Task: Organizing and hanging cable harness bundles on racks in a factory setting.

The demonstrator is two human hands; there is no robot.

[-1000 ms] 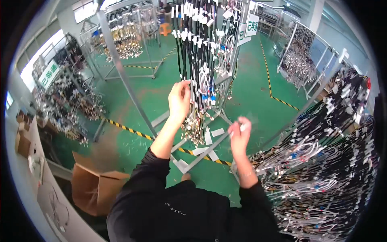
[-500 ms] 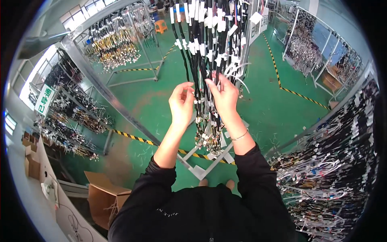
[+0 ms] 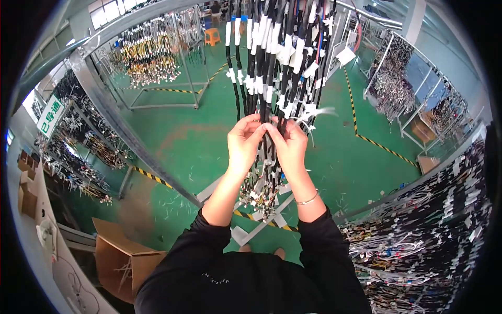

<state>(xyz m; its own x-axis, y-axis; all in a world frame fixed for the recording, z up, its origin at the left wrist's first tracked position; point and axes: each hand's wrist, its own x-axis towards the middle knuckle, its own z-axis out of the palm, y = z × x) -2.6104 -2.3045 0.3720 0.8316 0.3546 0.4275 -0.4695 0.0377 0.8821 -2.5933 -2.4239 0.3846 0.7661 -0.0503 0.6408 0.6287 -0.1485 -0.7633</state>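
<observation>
Touching each other, the bare left hand and bare right hand are pinching slim black cables hanging straight ahead; white tube-like labels are already wrapping them, small pale connectors are dangling below, and how much work is left isn't showing.

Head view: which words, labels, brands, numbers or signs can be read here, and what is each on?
White sign, far left: large green characters, not copied here.
Black top: white lettering, too small to read.
White tags on the black cables: any print too small to read.
White card right of them: nothing legible.
</observation>
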